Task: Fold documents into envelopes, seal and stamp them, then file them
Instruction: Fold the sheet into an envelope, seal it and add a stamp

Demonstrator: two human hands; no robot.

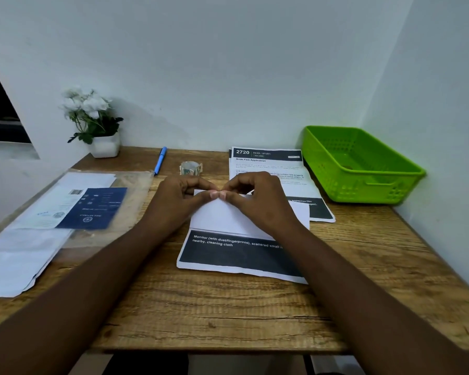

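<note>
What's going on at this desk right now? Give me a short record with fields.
activity: folding a printed sheet
left hand: pinches the folded edge of the document
right hand: pinches the same edge, thumb tips meeting
document: top part folded toward the person, dark printed band showing at the near end
spare sheets: lie flat behind the hands
green basket: far right corner
envelopes in plastic sleeve: left side
tape roll and blue pen: behind the hands
potted flowers: back left

Single head-worn view, looking forward and down, close over wooden desk (228, 307)
</note>
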